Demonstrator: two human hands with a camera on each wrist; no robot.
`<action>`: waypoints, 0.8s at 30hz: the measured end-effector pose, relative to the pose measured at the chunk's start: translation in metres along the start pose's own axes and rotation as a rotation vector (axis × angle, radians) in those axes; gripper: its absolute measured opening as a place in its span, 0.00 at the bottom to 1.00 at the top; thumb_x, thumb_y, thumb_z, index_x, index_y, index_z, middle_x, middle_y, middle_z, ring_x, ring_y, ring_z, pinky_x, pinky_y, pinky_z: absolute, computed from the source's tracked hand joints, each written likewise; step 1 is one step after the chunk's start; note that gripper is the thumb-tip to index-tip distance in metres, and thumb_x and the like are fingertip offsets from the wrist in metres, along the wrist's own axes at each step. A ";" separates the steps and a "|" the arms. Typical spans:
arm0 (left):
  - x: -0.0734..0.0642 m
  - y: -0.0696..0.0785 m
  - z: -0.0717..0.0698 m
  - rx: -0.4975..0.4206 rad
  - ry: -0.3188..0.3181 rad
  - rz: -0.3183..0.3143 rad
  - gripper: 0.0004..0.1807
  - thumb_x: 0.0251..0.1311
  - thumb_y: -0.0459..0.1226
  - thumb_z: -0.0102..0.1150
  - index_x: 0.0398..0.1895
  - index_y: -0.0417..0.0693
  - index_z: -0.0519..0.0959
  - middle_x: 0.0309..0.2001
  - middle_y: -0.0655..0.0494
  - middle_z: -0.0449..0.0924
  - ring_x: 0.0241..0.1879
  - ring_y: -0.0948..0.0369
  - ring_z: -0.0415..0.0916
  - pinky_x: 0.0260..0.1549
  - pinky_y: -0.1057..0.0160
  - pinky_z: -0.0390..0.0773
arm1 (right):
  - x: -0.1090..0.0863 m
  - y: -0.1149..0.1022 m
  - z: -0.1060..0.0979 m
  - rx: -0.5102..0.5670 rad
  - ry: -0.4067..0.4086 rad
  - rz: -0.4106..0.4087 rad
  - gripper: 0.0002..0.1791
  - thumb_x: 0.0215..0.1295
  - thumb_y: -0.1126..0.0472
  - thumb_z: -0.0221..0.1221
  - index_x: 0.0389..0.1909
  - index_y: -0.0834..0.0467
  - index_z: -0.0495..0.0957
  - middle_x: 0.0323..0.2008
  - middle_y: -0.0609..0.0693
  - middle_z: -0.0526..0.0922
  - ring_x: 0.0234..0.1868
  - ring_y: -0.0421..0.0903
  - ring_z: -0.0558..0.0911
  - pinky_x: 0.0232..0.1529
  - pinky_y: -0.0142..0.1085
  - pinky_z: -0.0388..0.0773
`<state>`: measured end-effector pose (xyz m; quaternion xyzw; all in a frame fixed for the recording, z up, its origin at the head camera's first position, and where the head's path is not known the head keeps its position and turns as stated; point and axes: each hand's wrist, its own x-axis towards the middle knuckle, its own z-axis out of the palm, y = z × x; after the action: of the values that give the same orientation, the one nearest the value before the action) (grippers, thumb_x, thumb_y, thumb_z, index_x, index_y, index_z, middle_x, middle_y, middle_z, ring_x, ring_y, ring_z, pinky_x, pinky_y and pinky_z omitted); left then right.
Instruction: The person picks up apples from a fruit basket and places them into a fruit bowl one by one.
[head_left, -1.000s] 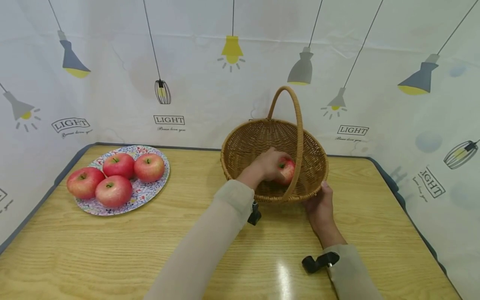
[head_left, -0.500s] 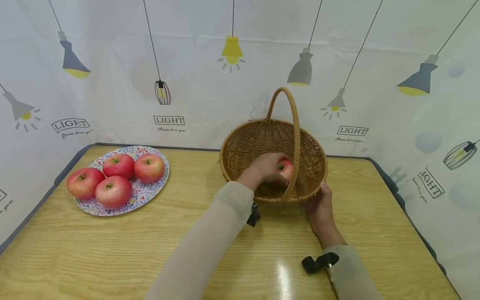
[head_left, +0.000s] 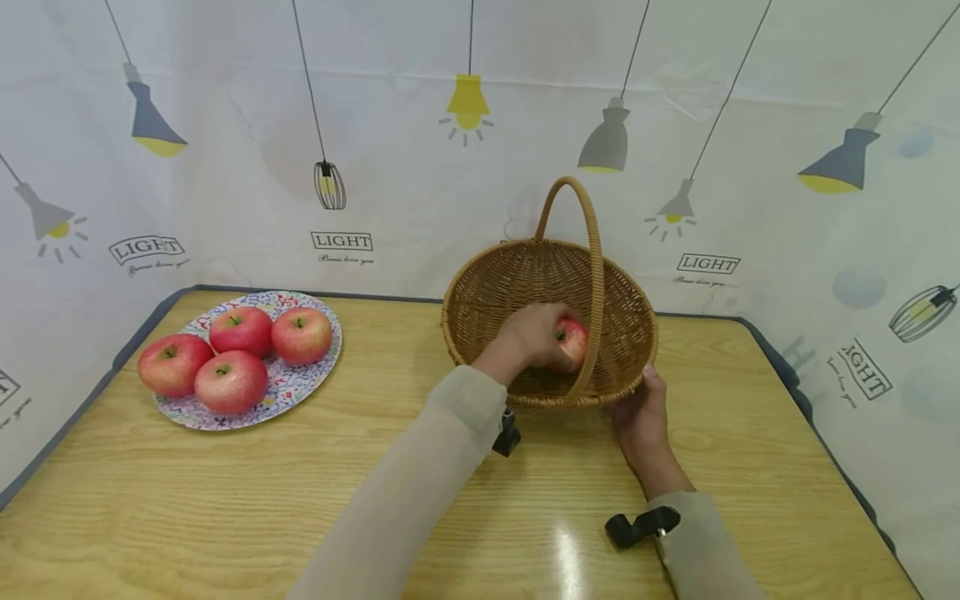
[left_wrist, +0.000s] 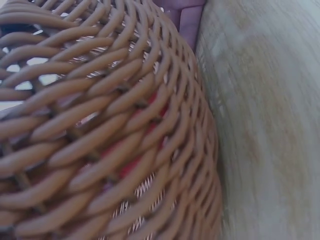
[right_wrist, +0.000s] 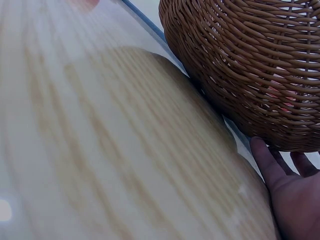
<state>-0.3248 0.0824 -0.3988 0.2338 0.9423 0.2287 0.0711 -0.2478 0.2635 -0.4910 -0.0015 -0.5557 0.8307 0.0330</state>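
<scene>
My left hand (head_left: 534, 335) reaches into the wicker basket (head_left: 487, 283) and grips a red apple (head_left: 573, 342) low inside it, the fingertips partly hidden by the apple. The basket's opening tilts toward me. My right hand (head_left: 643, 417) holds the basket at its near right side, with one digit showing at the rim and the rest underneath. In the right wrist view, fingers (right_wrist: 267, 162) of that hand press against the woven underside. Red of the apple (left_wrist: 132, 150) shows through the weave in the left wrist view.
At the far left, a patterned plate (head_left: 300, 387) bears several red apples (head_left: 231, 382). The wooden table (head_left: 225, 517) meets a white printed backdrop (head_left: 405, 183) close behind the basket. The tall basket handle (head_left: 596, 283) arches to the right of my left hand.
The basket handle has leaned very slightly to the left since the first frame. Both hands keep their holds, and the plate of apples stays put.
</scene>
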 end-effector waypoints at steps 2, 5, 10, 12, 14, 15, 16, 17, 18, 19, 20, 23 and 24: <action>-0.001 0.000 -0.001 -0.003 0.008 0.003 0.38 0.51 0.49 0.74 0.68 0.60 0.72 0.57 0.58 0.81 0.51 0.59 0.79 0.49 0.57 0.81 | 0.000 0.001 0.000 -0.010 0.001 -0.004 0.43 0.70 0.33 0.37 0.82 0.46 0.45 0.78 0.53 0.52 0.76 0.48 0.59 0.61 0.34 0.71; -0.002 0.000 -0.002 -0.002 0.020 0.005 0.39 0.51 0.49 0.75 0.68 0.59 0.72 0.56 0.58 0.81 0.52 0.58 0.79 0.51 0.57 0.81 | 0.000 0.001 0.000 -0.022 -0.006 -0.011 0.43 0.71 0.33 0.36 0.82 0.47 0.45 0.78 0.53 0.52 0.75 0.49 0.59 0.60 0.33 0.72; -0.004 0.002 -0.004 -0.006 0.030 0.003 0.39 0.52 0.49 0.75 0.68 0.58 0.71 0.57 0.57 0.81 0.53 0.57 0.79 0.52 0.56 0.81 | 0.001 0.002 -0.001 -0.020 -0.012 -0.012 0.42 0.71 0.33 0.36 0.82 0.45 0.45 0.79 0.53 0.51 0.76 0.49 0.58 0.61 0.35 0.70; -0.004 0.002 -0.006 0.003 0.040 0.006 0.39 0.52 0.50 0.74 0.68 0.57 0.71 0.57 0.57 0.81 0.53 0.57 0.79 0.52 0.56 0.81 | 0.001 0.002 -0.001 -0.018 -0.012 -0.014 0.42 0.71 0.33 0.36 0.82 0.45 0.45 0.79 0.53 0.50 0.77 0.49 0.57 0.62 0.36 0.69; -0.005 0.002 -0.006 0.008 0.047 0.007 0.40 0.52 0.50 0.75 0.68 0.57 0.71 0.57 0.57 0.81 0.54 0.56 0.79 0.53 0.56 0.81 | 0.002 0.001 -0.001 -0.023 -0.012 -0.013 0.41 0.71 0.33 0.35 0.82 0.44 0.44 0.79 0.53 0.50 0.78 0.49 0.56 0.64 0.36 0.68; -0.005 0.003 -0.007 0.007 0.051 0.006 0.40 0.51 0.50 0.75 0.68 0.57 0.71 0.57 0.57 0.81 0.54 0.56 0.79 0.53 0.56 0.81 | 0.002 0.001 -0.001 -0.022 -0.013 -0.012 0.41 0.71 0.33 0.35 0.82 0.44 0.44 0.79 0.52 0.49 0.78 0.49 0.55 0.64 0.37 0.67; -0.006 0.003 -0.007 0.006 0.054 0.004 0.40 0.51 0.51 0.75 0.69 0.57 0.71 0.57 0.57 0.81 0.55 0.56 0.79 0.54 0.56 0.81 | 0.002 0.001 -0.001 -0.024 -0.012 -0.012 0.41 0.71 0.33 0.35 0.82 0.44 0.44 0.80 0.52 0.49 0.78 0.49 0.55 0.65 0.37 0.67; -0.006 0.003 -0.008 0.002 0.055 0.001 0.40 0.51 0.51 0.75 0.69 0.58 0.70 0.57 0.57 0.81 0.56 0.56 0.78 0.54 0.55 0.80 | 0.002 0.000 -0.001 -0.025 -0.012 -0.011 0.42 0.71 0.33 0.35 0.82 0.44 0.44 0.80 0.53 0.49 0.78 0.49 0.55 0.65 0.37 0.67; -0.007 0.003 -0.008 -0.001 0.056 -0.002 0.41 0.51 0.51 0.75 0.69 0.58 0.70 0.58 0.57 0.80 0.56 0.56 0.78 0.55 0.55 0.80 | 0.002 0.000 -0.001 -0.029 -0.010 -0.010 0.41 0.71 0.33 0.35 0.82 0.44 0.44 0.80 0.53 0.49 0.78 0.49 0.55 0.65 0.37 0.66; -0.008 0.004 -0.009 -0.005 0.059 -0.003 0.41 0.51 0.51 0.76 0.69 0.58 0.70 0.58 0.57 0.80 0.57 0.56 0.78 0.55 0.55 0.80 | 0.002 0.000 -0.001 -0.029 -0.010 -0.008 0.42 0.71 0.33 0.34 0.82 0.44 0.44 0.80 0.53 0.49 0.79 0.49 0.55 0.65 0.37 0.66; -0.009 0.004 -0.009 -0.006 0.064 -0.005 0.41 0.51 0.51 0.76 0.70 0.59 0.70 0.58 0.57 0.80 0.57 0.56 0.78 0.55 0.55 0.80 | 0.002 -0.001 -0.001 -0.029 -0.010 -0.008 0.42 0.71 0.33 0.34 0.82 0.44 0.44 0.80 0.53 0.49 0.79 0.49 0.55 0.65 0.37 0.66; -0.012 0.005 -0.012 -0.023 0.084 -0.004 0.42 0.49 0.50 0.77 0.69 0.59 0.71 0.56 0.57 0.81 0.55 0.57 0.78 0.54 0.55 0.81 | 0.001 -0.001 -0.001 -0.028 -0.011 -0.010 0.42 0.71 0.34 0.35 0.82 0.45 0.44 0.80 0.53 0.49 0.79 0.50 0.55 0.64 0.36 0.67; -0.014 0.006 -0.013 -0.029 0.094 -0.003 0.41 0.49 0.50 0.77 0.69 0.59 0.71 0.55 0.56 0.81 0.54 0.57 0.78 0.53 0.55 0.81 | 0.001 0.000 -0.001 -0.028 -0.010 -0.011 0.42 0.71 0.34 0.35 0.82 0.45 0.44 0.80 0.53 0.49 0.79 0.49 0.55 0.64 0.36 0.67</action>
<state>-0.3135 0.0751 -0.3838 0.2201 0.9417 0.2527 0.0305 -0.2489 0.2650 -0.4911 0.0050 -0.5674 0.8227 0.0348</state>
